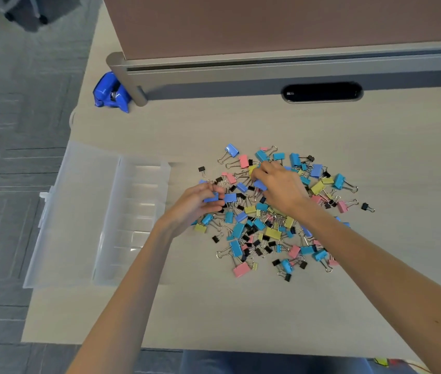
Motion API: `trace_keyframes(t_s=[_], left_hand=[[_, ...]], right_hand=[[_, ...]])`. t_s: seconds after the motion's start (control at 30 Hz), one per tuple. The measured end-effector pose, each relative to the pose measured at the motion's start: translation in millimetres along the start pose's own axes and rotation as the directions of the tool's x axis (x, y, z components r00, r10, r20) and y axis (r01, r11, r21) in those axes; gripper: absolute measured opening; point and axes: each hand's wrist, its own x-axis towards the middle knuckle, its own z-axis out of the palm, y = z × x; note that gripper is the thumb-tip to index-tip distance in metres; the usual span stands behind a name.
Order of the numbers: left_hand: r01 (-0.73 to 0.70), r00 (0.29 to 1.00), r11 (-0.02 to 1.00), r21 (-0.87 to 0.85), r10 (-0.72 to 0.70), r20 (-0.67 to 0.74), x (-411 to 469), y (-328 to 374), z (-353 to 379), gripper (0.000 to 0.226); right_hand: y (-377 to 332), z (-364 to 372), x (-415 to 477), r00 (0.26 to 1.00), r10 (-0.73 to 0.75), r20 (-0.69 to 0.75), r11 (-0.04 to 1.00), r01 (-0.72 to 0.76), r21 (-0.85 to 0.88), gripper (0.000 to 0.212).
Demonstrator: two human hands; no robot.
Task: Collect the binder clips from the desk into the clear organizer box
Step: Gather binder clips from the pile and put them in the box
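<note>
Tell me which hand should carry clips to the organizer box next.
Left. The left hand pinches a blue clip and is nearer the open organizer box; the right hand is over the middle of the pile, farther from the box.

binder clips [273, 233] blue, yellow, pink & blk, clear organizer box [133, 211], blue tape dispenser [107, 90], beige desk [241, 314]

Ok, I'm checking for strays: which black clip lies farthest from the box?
The small black clip farthest right, lying alone beyond a pink clip; every other black one lies nearer the box.
</note>
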Motion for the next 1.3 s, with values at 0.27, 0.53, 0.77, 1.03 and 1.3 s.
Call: trace_keyframes(t_s=[0.27, 0.53, 0.77, 1.03, 1.3], left_hand=[[-0.021, 0.93, 0.978, 0.206, 0.095, -0.356, 1.0, -13.2, 21.4, 0.039], [0.073, 0.832, 0.573, 0.816, 0.417, -0.367, 17.9, -15.8, 47.0, 0.02], [0.197, 0.855, 0.314, 0.929, 0.408, -0.319, 26.4, -18.8, 61.8, 0.042], [0.1, 0.825, 0.566, 0.818, 0.413, -0.387, 22.1, -15.9, 59.2, 0.042], [-0.065, 0.955, 0.996, -0.058, 0.045, -0.293, 0.9, 10.6, 33.3, 0.028]], right_hand=[[-0.8, -1.4, 0.6, 0.997, -0.074, 0.0, 0.997, 0.074, -0.017, 0.038], [-0.3, -1.5, -3.0, 0.998, -0.04, -0.054, 0.996, 0.035, -0.081, 0.031], [5.8, 0.3, -8.5, 0.999, -0.011, -0.047, 0.996, 0.007, -0.089, 0.026], [1.3, 9.1, -5.7, 0.999, -0.029, 0.019, 0.987, 0.032, -0.157, 0.048], [-1.2, 6.4, -9.0, 0.991, 0.085, -0.106, 0.994, -0.078, 0.071, 0.011]])
